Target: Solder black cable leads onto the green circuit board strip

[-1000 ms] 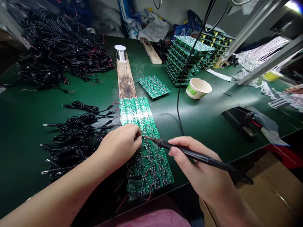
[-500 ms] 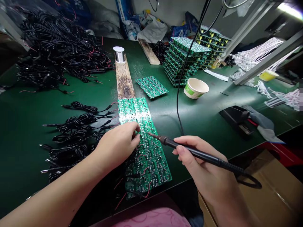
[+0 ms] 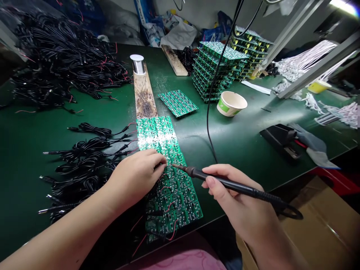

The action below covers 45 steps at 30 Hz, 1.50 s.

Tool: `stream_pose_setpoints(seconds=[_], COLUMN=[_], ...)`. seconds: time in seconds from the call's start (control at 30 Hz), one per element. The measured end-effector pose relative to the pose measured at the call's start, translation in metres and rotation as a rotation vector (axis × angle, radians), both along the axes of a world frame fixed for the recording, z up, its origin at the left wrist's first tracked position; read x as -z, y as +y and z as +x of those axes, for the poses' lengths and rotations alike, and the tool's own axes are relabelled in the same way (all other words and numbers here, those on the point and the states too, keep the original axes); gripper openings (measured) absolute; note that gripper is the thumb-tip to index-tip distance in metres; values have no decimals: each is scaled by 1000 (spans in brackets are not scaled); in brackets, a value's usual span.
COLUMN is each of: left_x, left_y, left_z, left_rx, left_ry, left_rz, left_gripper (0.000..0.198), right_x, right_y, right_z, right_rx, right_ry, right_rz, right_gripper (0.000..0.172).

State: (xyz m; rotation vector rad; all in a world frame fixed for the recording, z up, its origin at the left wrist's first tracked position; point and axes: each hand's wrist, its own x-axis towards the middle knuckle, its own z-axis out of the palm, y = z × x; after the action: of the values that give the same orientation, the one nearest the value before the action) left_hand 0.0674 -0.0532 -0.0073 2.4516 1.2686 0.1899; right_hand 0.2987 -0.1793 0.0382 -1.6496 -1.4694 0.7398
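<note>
My left hand [image 3: 135, 180] rests on a long green circuit board panel [image 3: 174, 204], its pinched fingertips apparently on a thin cable lead, mostly hidden. My right hand [image 3: 239, 198] grips a black soldering iron [image 3: 225, 182] like a pen. The iron's fine tip sits over the panel, just beside my left fingertips. Several coiled black cables with barrel plugs [image 3: 81, 157] lie left of the panel, their leads running towards it. Thin red wires stick out along the panel's near part. A burnt wooden strip [image 3: 144, 93] lies beyond it, with a solder spool [image 3: 137, 63] at its far end.
Stacked circuit board panels [image 3: 219, 71] rise at the back right, beside a paper cup [image 3: 232, 104] and a single flat panel [image 3: 177, 103]. A large black cable heap [image 3: 64, 63] fills the back left. An iron stand [image 3: 278, 138] and white wire bundles [image 3: 306, 67] lie right; a cardboard box [image 3: 317, 225] sits below the bench edge.
The whole scene has drifted slightly left and up in view. The iron tip has moved down and left, closer to my left fingertips. My left hand keeps its place on the panel.
</note>
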Motion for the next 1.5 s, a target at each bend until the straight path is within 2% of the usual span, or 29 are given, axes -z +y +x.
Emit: stream_pose_setpoints(seconds=[0.13,0.37,0.73,1.07,1.2,1.33,1.5], left_x=[-2,-6,-6,-2,-4,-6,-5], left_y=[-1,-1,0,-2,-2,-2,-3], left_z=[-1,0,3,2,4,5,5], left_rx=[12,-75,-54,-57,-56,-65,-60], left_ry=[7,-1,5,18,19,36,37], left_rz=[20,-105,-109,-109,-113,-113,-87], left_gripper=[33,23,23,23,22,20,19], right_x=[-1,-1,-1,9,7,-4,-16], right_y=[3,5,6,6,7,11,15], right_z=[1,1,-1,0,0,-1,-3], right_rx=[-2,1,27,36,32,-43,-199], right_ry=[3,-2,32,113,103,1,-144], right_rz=[-3,-7,-99,-125,-116,-102,-1], right_gripper=[12,12,16,18,17,16,10])
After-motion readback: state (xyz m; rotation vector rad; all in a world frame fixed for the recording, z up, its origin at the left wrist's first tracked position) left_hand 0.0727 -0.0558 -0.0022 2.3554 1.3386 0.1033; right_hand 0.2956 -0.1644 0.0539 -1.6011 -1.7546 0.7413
